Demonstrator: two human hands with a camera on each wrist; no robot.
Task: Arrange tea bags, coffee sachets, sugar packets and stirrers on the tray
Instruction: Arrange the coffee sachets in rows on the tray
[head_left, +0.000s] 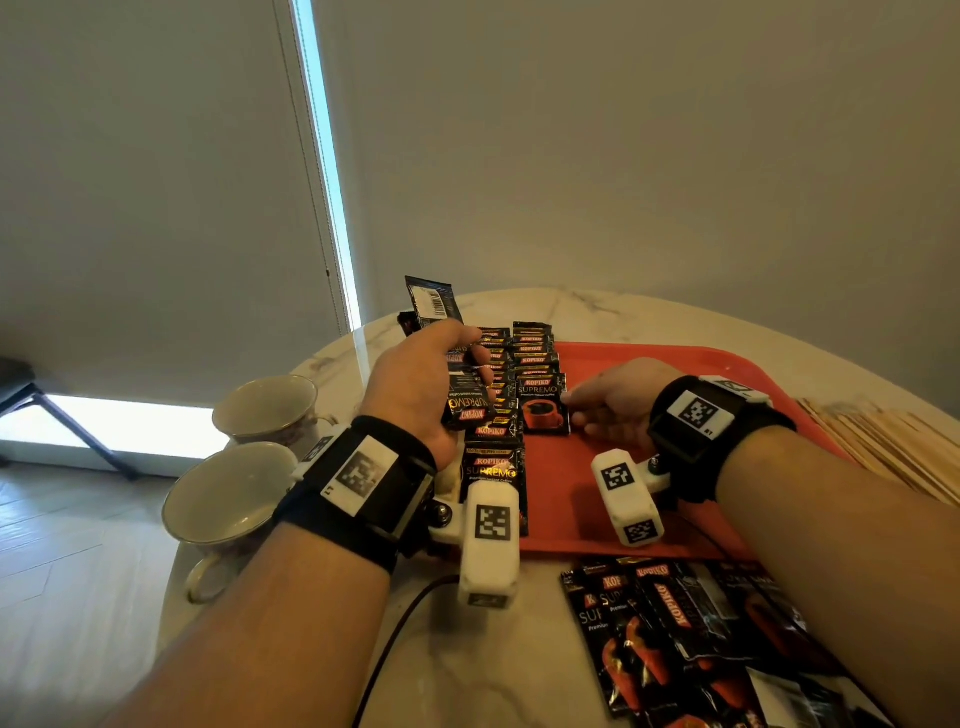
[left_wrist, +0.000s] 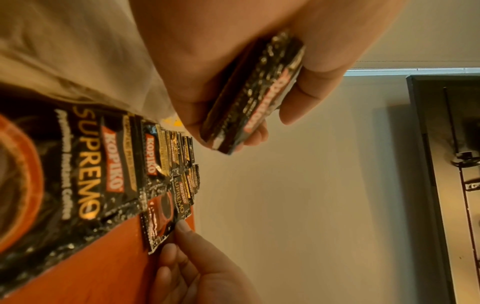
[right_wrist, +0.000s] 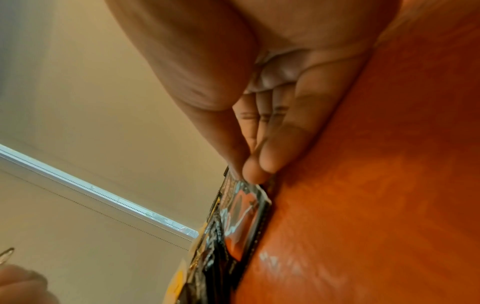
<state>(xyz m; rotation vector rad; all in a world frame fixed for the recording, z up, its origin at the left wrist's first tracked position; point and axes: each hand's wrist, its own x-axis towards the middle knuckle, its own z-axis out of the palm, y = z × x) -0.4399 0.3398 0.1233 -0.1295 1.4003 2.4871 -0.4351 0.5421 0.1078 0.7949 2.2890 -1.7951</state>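
Observation:
A red tray (head_left: 649, 364) lies on the round marble table (head_left: 493, 675). Two overlapping rows of black Kopiko coffee sachets (head_left: 493, 467) run along its left side. My left hand (head_left: 462, 374) hovers over the left row and grips a stack of sachets (head_left: 467, 405), seen edge-on in the left wrist view (left_wrist: 249, 98). My right hand (head_left: 574, 408) rests low on the tray, thumb and fingertips pinching the right edge of the front sachet (head_left: 543, 410) of the second row. The right wrist view shows that pinch (right_wrist: 249, 170) on the sachet (right_wrist: 241, 218).
Two empty teacups (head_left: 270, 405) (head_left: 228, 499) stand at the table's left edge. A loose pile of coffee sachets (head_left: 675, 623) lies in front of the tray. Wooden stirrers (head_left: 883, 441) are heaped to the tray's right. A dark cable (head_left: 395, 639) trails off the front.

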